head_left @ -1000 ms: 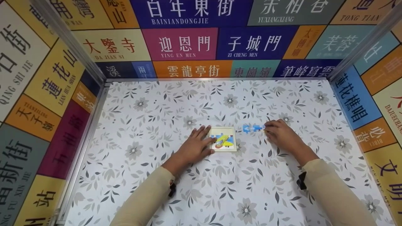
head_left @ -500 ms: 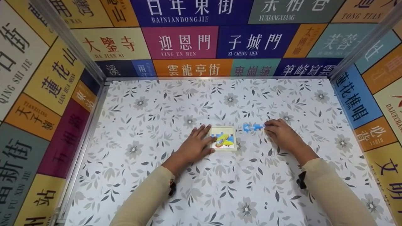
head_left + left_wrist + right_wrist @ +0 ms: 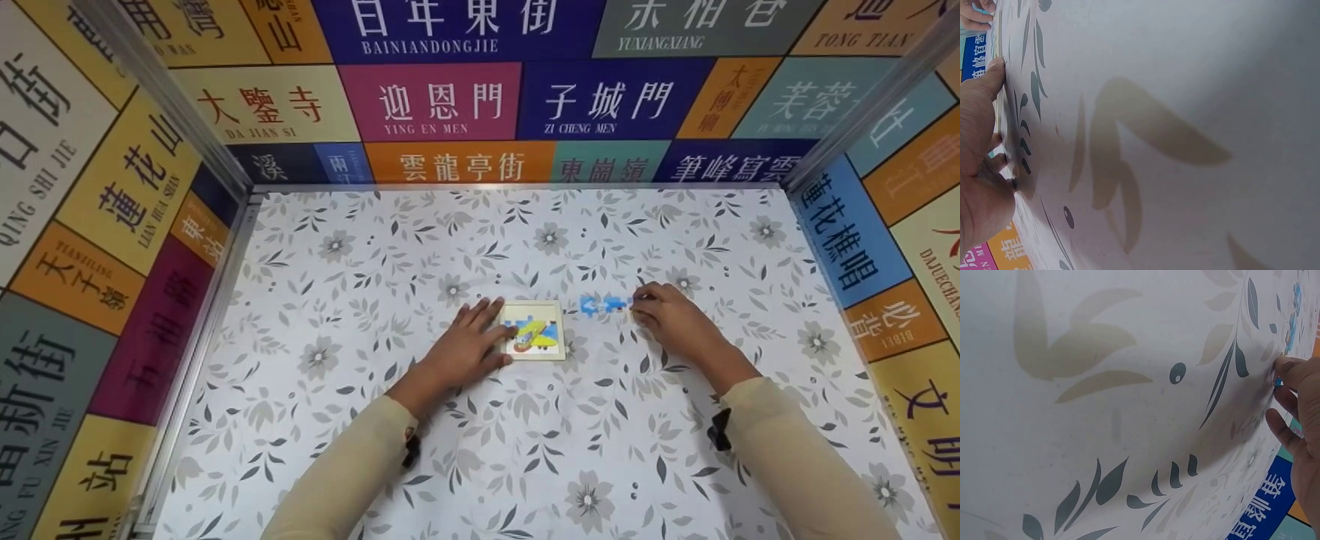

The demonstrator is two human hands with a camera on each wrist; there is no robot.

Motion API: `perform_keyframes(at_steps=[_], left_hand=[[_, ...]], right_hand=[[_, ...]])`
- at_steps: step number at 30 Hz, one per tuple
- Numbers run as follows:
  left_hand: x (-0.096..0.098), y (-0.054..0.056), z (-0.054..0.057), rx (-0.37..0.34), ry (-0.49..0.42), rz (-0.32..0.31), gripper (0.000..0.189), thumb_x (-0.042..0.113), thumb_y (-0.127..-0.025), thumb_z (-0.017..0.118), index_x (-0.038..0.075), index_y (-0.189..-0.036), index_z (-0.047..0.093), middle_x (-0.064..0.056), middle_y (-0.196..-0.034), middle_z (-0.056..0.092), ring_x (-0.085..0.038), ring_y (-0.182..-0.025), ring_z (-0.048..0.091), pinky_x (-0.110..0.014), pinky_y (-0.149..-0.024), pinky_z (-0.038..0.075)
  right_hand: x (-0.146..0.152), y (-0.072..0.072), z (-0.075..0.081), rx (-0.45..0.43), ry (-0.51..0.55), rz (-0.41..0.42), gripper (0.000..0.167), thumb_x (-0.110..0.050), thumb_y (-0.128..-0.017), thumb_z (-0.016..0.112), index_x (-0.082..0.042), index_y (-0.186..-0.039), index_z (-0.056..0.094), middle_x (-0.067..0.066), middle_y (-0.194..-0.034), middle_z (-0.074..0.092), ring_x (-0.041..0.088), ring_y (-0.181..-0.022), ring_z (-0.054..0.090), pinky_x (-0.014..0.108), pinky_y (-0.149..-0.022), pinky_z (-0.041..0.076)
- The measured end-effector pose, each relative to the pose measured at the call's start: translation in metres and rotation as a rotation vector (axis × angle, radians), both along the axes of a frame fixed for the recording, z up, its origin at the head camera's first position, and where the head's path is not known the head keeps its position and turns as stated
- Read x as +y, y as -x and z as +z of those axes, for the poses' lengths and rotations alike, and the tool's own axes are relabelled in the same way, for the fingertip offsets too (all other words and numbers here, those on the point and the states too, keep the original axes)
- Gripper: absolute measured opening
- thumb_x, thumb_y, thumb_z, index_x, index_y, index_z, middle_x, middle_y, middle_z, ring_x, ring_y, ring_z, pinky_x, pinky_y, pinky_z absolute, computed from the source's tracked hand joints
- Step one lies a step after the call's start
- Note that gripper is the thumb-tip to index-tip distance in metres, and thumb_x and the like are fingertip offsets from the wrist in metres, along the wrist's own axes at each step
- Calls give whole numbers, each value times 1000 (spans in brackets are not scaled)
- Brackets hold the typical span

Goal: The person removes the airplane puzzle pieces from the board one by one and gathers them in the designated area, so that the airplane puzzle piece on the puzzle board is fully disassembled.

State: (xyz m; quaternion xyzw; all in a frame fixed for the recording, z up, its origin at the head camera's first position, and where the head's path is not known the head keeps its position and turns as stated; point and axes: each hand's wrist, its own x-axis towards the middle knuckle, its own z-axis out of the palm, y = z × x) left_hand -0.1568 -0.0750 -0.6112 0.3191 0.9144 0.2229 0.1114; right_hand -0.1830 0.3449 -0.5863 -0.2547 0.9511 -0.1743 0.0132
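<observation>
While the left hand (image 3: 469,349) lay spread against the puzzle frame (image 3: 561,337), the right hand (image 3: 671,321) pinched a blue piece (image 3: 1278,382), which probably wanted a light, level grip.

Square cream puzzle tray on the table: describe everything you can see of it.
The square, cream, wooden-looking puzzle tray lies flat on the white floral tabletop. Inside its raised rim, a yellow airplane-like picture with blue patches fills the lower part; the upper strip shows bare cream base. The person's left grip touches its left edge, partly hiding it.

Lettered walls (image 3: 442,101) (many-coloured) border a floral tabletop (image 3: 480,442).
</observation>
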Motion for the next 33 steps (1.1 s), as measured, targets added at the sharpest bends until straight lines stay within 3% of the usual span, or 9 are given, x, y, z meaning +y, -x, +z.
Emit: perform_keyframes(at_steps=[10,16,22,26,33], left_hand=[[2,0,1,-13,17,19,55,51,-113,56,24,-161,55,-14,-186,21,-41,-173,19,-61,-141,17],[3,1,0,-20,41,34,64,53,-113,56,21,-168,45,-12,-186,21,-38,-174,18,-58,-141,16],[2,2,0,-34,60,42,84,55,-113,56,8,-176,27,-11,-187,19,-35,-174,15,-55,-142,14],[2,3,-1,-33,63,37,85,55,-113,56,6,-176,27,-11,-187,19,-35,-174,16,-55,-142,15],[1,4,1,-42,41,45,85,54,-111,60,7,-175,30,-10,-186,22,-34,-174,19,-55,-142,15]], right_hand=[[-4,1,-2,81,50,13,17,-1,-103,74,3,-119,80,25,-134,66,45,-121,63,59,-100,59],[-18,4,-1,181,96,55,17,3,-99,76,5,-116,81,25,-128,68,45,-115,66,56,-92,61],[-38,3,4,157,125,68,19,2,-100,77,5,-118,80,24,-131,67,44,-118,65,57,-96,60],[-52,2,6,158,139,86,17,-1,-100,78,3,-116,81,23,-129,68,43,-117,65,57,-99,59],[-78,-2,7,175,156,157,22,-8,-98,82,2,-118,81,19,-123,71,38,-110,67,56,-93,60]])
